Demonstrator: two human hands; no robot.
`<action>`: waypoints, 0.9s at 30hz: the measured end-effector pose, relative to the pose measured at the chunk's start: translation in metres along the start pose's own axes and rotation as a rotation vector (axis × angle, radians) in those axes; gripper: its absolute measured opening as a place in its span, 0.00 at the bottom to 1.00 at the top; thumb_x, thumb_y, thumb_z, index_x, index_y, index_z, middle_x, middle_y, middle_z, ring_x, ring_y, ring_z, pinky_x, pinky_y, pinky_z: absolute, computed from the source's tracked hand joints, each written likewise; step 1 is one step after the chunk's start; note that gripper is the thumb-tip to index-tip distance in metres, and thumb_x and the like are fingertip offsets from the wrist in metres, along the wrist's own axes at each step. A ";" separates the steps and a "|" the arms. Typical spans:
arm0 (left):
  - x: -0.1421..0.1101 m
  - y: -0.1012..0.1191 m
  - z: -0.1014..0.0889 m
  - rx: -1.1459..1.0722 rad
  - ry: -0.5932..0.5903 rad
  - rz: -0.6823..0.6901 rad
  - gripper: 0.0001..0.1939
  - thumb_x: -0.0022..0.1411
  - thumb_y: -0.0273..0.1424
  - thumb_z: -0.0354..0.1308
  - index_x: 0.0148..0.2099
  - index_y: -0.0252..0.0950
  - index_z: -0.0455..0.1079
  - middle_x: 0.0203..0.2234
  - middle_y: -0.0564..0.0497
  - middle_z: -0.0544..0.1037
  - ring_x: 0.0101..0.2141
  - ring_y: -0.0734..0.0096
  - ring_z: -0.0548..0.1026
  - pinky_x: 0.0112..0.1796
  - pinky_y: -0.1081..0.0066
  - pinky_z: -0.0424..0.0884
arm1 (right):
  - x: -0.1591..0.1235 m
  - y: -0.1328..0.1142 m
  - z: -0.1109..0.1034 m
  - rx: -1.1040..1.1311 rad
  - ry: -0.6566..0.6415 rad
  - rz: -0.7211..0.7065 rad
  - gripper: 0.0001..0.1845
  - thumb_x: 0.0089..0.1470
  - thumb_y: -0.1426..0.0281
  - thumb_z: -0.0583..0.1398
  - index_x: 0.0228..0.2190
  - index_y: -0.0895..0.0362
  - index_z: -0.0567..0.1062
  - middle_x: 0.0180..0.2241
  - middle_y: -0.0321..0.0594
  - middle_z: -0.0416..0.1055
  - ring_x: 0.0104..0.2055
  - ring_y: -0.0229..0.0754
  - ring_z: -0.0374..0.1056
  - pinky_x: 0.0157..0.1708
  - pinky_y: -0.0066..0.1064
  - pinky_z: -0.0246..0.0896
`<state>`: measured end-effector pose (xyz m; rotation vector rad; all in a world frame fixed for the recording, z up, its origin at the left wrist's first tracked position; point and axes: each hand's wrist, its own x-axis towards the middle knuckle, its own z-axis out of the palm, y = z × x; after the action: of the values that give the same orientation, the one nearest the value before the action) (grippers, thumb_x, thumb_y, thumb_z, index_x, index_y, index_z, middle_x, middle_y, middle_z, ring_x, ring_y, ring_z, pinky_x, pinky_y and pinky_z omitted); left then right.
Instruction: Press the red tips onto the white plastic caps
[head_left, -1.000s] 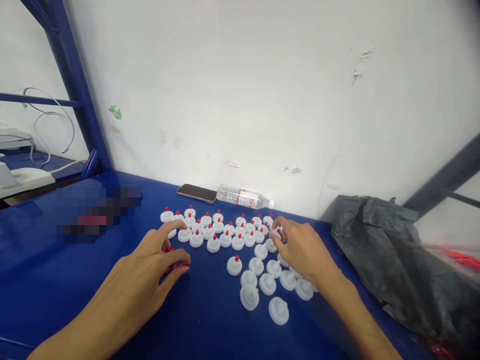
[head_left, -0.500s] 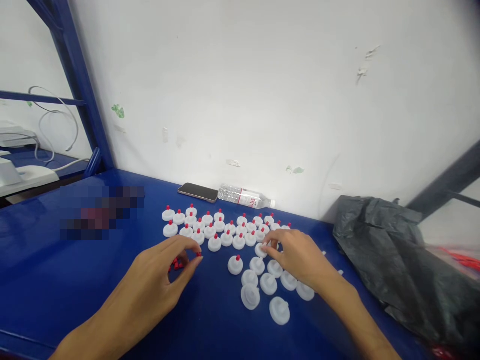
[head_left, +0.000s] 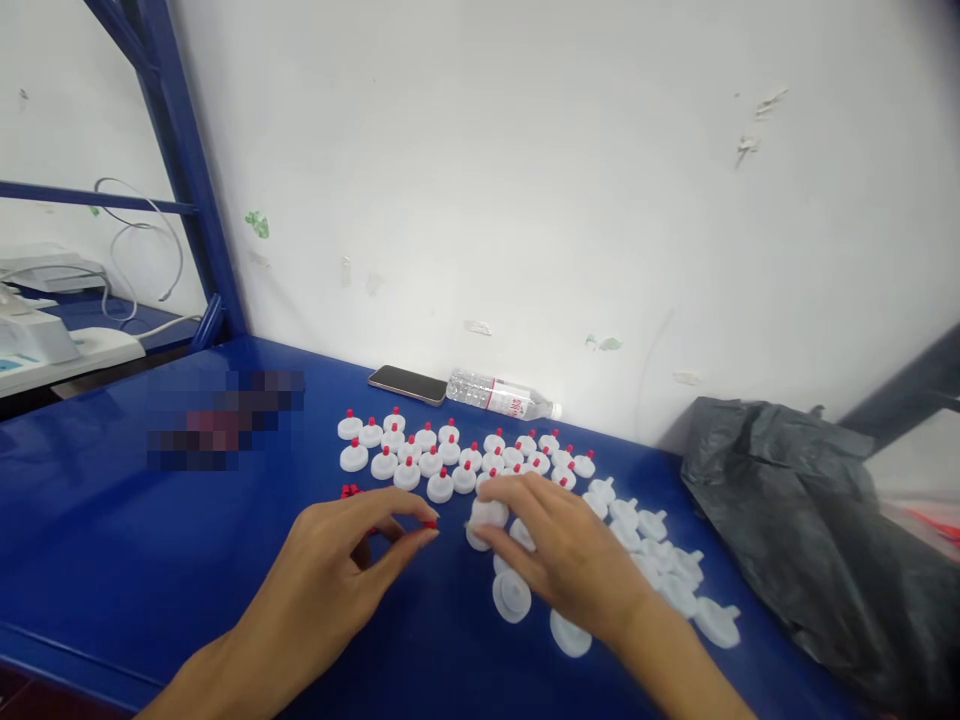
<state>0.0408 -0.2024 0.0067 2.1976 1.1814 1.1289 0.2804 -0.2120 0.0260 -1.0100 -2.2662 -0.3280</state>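
Between thumb and forefinger, my left hand (head_left: 360,570) pinches a small red cap (head_left: 430,524). A few loose red caps (head_left: 350,491) lie behind that hand, partly hidden by it. My right hand (head_left: 559,545) is closed on a round white plastic lid (head_left: 490,512), lifted a little above the table. Another white lid lies just beneath it, mostly covered. Several white lids with red tips (head_left: 439,486) stand in rows beyond my hands. Plain white lids with bare spouts (head_left: 718,620) lie around and to the right of my right hand.
A phone (head_left: 407,384) and a clear bottle (head_left: 502,395) lie along the wall on the blue table (head_left: 247,560). To the right is a dark plastic bag (head_left: 795,500). A blue metal frame (head_left: 176,150) rises at the left, and a blurred-out patch covers something there.
My right hand has drawn nearer and left, and now holds a white lid off the table. The left hand, still pinching a red cap, has shifted right toward it. The view has turned slightly.
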 end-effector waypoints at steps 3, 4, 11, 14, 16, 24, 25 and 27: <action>-0.002 0.003 0.004 -0.079 -0.047 -0.044 0.06 0.66 0.40 0.62 0.41 0.46 0.78 0.28 0.59 0.83 0.24 0.75 0.78 0.24 0.78 0.71 | 0.003 -0.015 0.004 -0.005 0.049 -0.085 0.12 0.63 0.57 0.60 0.42 0.51 0.71 0.36 0.31 0.82 0.35 0.39 0.78 0.35 0.34 0.76; -0.002 0.003 0.005 -0.096 -0.048 -0.047 0.06 0.65 0.39 0.62 0.40 0.47 0.79 0.28 0.59 0.83 0.25 0.75 0.78 0.24 0.79 0.71 | 0.003 -0.018 0.004 -0.005 0.055 -0.097 0.13 0.62 0.56 0.61 0.41 0.51 0.71 0.36 0.30 0.82 0.34 0.39 0.78 0.34 0.34 0.76; -0.005 0.005 0.006 -0.172 -0.009 -0.058 0.06 0.63 0.40 0.64 0.41 0.47 0.79 0.26 0.58 0.84 0.24 0.72 0.80 0.23 0.77 0.72 | 0.003 -0.020 0.001 -0.013 0.091 -0.095 0.11 0.63 0.56 0.61 0.39 0.50 0.72 0.34 0.30 0.82 0.32 0.39 0.78 0.31 0.34 0.73; -0.005 0.006 0.006 -0.144 -0.032 -0.050 0.06 0.64 0.39 0.64 0.40 0.47 0.79 0.28 0.58 0.85 0.25 0.73 0.80 0.24 0.77 0.72 | 0.003 -0.019 0.000 -0.032 0.076 -0.106 0.11 0.63 0.56 0.60 0.39 0.50 0.72 0.34 0.30 0.83 0.33 0.39 0.78 0.31 0.33 0.73; -0.005 0.006 0.007 -0.115 -0.042 -0.036 0.05 0.65 0.38 0.63 0.40 0.47 0.79 0.30 0.58 0.85 0.26 0.73 0.80 0.24 0.77 0.72 | 0.003 -0.020 0.000 -0.044 0.078 -0.118 0.10 0.63 0.57 0.60 0.39 0.50 0.72 0.33 0.30 0.82 0.32 0.39 0.78 0.32 0.33 0.73; -0.002 -0.003 0.011 -0.025 -0.011 0.053 0.04 0.67 0.36 0.61 0.43 0.47 0.77 0.33 0.58 0.84 0.30 0.72 0.81 0.28 0.77 0.74 | -0.001 -0.019 0.002 -0.004 0.146 -0.108 0.11 0.64 0.58 0.58 0.44 0.51 0.73 0.39 0.34 0.83 0.43 0.37 0.80 0.42 0.29 0.78; -0.003 -0.005 0.012 0.004 0.007 0.092 0.06 0.69 0.36 0.59 0.45 0.47 0.77 0.35 0.57 0.84 0.32 0.71 0.81 0.31 0.76 0.75 | -0.001 -0.018 0.002 0.007 0.136 -0.108 0.12 0.64 0.60 0.59 0.46 0.51 0.73 0.41 0.34 0.83 0.45 0.38 0.80 0.45 0.29 0.78; -0.005 -0.008 0.013 0.068 0.026 0.156 0.09 0.72 0.36 0.55 0.47 0.47 0.77 0.37 0.55 0.84 0.34 0.70 0.82 0.34 0.74 0.77 | -0.002 -0.018 0.002 0.031 0.123 -0.121 0.14 0.64 0.64 0.60 0.50 0.52 0.72 0.45 0.36 0.83 0.49 0.38 0.79 0.49 0.29 0.77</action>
<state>0.0454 -0.2011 -0.0085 2.3682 1.0893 1.1988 0.2672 -0.2241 0.0233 -0.8167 -2.2184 -0.3933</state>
